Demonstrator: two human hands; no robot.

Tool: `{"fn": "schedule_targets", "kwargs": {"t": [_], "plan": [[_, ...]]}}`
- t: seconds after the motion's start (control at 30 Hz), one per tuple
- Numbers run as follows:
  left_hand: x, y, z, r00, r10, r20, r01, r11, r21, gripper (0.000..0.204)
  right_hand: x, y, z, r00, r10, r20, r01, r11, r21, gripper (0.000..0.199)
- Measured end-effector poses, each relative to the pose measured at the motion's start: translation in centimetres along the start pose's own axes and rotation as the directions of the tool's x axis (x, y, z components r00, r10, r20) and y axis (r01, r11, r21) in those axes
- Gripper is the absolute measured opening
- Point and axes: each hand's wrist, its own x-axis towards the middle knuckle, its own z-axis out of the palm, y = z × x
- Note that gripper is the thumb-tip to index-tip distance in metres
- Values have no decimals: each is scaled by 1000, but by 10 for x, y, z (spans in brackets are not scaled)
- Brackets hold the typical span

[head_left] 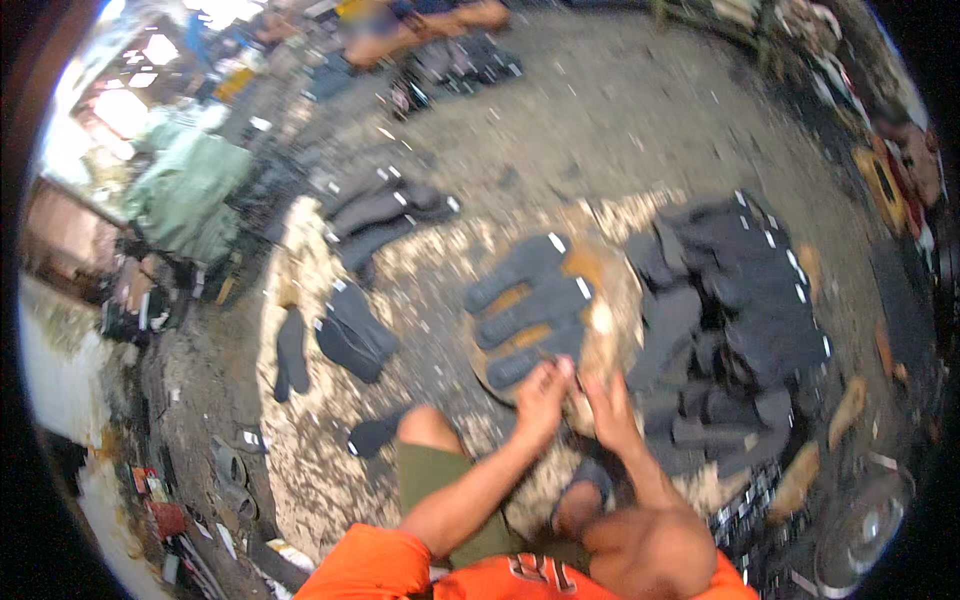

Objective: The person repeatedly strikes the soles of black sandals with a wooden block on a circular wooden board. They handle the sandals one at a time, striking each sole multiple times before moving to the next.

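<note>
A round board (625, 345) lies in front of me, with three dark sole-shaped pieces (535, 308) side by side on it; small white marks show at the ends of some. At the board's near edge, my left hand (541, 396) has its thumb and fingers pinched together, close to the nearest piece. Whatever is in that pinch is too blurred to name. Just to its right is my right hand (612, 408), its fingers stretched out along the board's edge. I see nothing held in it. Motion blur softens both hands.
A large spread of dark pieces (740, 290) lies on the right. More dark soles (355, 330) rest on the pale, worn mat (300, 455) to the left. Beyond are a green sack (190, 180) and another person (425, 35). A fan (865, 530) stands lower right; sandals (232, 470) lie left.
</note>
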Motion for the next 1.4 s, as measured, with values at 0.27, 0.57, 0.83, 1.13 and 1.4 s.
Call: {"fn": "schedule_targets", "kwargs": {"t": [0.27, 0.57, 0.83, 1.13, 1.4], "plan": [[73, -8, -4, 959, 282, 42, -277, 957, -84, 21, -2, 39, -55, 981, 133, -142, -117, 987, 112, 41], [99, -23, 12, 915, 346, 209, -398, 859, 322, 25, -5, 45, -63, 911, 407, 67, -410, 874, 262, 53], [99, -22, 13, 915, 344, 210, -397, 860, 321, 27, -3, 55, -64, 911, 405, 72, -409, 875, 259, 48], [96, -35, 17, 823, 534, 194, -568, 763, 309, 20, 9, -94, -76, 995, 104, 5, -102, 968, 228, 39], [96, -51, 20, 567, 758, 321, -813, 454, 365, 17, -36, 7, -84, 968, -207, 140, 243, 650, -720, 71]]}}
